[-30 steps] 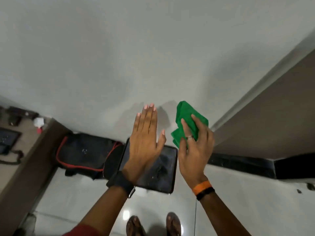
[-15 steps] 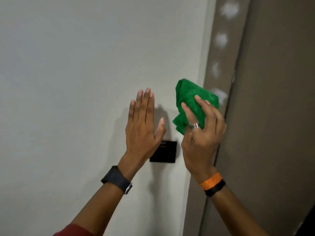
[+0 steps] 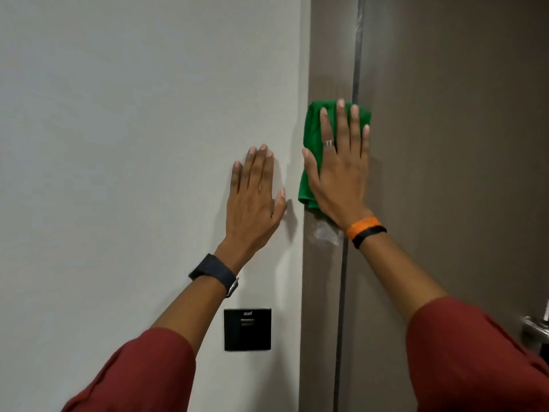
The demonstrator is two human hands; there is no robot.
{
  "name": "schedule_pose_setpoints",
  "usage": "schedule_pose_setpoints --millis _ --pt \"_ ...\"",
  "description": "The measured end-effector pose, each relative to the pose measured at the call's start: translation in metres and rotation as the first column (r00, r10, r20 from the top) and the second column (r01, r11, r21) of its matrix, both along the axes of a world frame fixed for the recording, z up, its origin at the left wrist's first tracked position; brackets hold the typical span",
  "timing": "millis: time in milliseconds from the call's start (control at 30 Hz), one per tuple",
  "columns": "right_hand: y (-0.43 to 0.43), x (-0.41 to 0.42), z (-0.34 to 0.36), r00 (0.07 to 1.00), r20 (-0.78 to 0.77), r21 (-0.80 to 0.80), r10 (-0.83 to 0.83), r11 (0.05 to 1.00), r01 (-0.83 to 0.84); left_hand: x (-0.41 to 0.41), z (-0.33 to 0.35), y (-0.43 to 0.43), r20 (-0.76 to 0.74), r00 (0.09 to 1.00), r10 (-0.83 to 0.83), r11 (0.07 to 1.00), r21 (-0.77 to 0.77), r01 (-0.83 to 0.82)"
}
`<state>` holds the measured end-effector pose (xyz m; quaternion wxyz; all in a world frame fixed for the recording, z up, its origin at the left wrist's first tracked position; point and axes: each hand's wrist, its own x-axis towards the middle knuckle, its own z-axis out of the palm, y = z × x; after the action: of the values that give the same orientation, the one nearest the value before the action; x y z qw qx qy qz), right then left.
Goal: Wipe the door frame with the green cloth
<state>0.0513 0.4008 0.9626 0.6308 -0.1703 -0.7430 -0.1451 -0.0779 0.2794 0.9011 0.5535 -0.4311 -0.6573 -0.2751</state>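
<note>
A brown door frame [image 3: 325, 60] runs upright between the white wall and the brown door. My right hand [image 3: 340, 168] lies flat on the green cloth [image 3: 312, 135], pressing it against the frame with fingers spread upward. A whitish smear [image 3: 325, 233] shows on the frame just below the cloth, by my wrist. My left hand [image 3: 255, 191] rests flat and open on the white wall [image 3: 133, 144], to the left of the frame, holding nothing.
A black square wall panel [image 3: 247, 329] sits on the wall below my left forearm. The brown door [image 3: 460, 144] fills the right side, with a metal handle [image 3: 534, 328] at the right edge. A dark gap [image 3: 344, 292] separates frame and door.
The view rose from the floor to the wall and door. My right hand moved the bunched cloth rightward and flattened it onto the frame. My left hand settled flat on the wall.
</note>
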Motion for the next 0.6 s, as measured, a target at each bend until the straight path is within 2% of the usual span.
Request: schedule_pose_setpoints --millis 100,167,333,400,467,600 --pt "0.005 -0.010 0.041 0.998 -0.064 0.037 0.011 0.999 -0.009 -0.014 0.003 0.008 -0.031 0.998 0.053 0.998 0.018 -0.052" --pt "0.005 -0.014 0.041 0.995 -0.098 0.047 0.015 0.999 -0.011 -0.018 0.003 0.013 -0.061 0.994 0.090 0.996 0.028 -0.088" --pt "-0.002 -0.017 -0.062 0.998 -0.062 0.030 0.026 0.999 -0.024 -0.026 -0.001 0.016 -0.088 0.988 0.126 0.992 0.027 -0.124" --pt "-0.002 -0.015 -0.083 0.999 -0.036 0.030 0.033 0.999 -0.032 -0.026 -0.004 0.015 -0.094 0.988 0.124 0.992 0.035 -0.121" --pt "0.001 -0.014 -0.063 0.998 -0.039 0.036 0.039 0.999 -0.037 -0.025 -0.005 0.015 -0.101 0.988 0.118 0.993 0.034 -0.115" --pt "0.008 -0.017 0.025 0.997 -0.070 0.080 0.044 0.996 -0.038 -0.027 -0.005 0.017 -0.088 0.990 0.107 0.993 0.049 -0.103"
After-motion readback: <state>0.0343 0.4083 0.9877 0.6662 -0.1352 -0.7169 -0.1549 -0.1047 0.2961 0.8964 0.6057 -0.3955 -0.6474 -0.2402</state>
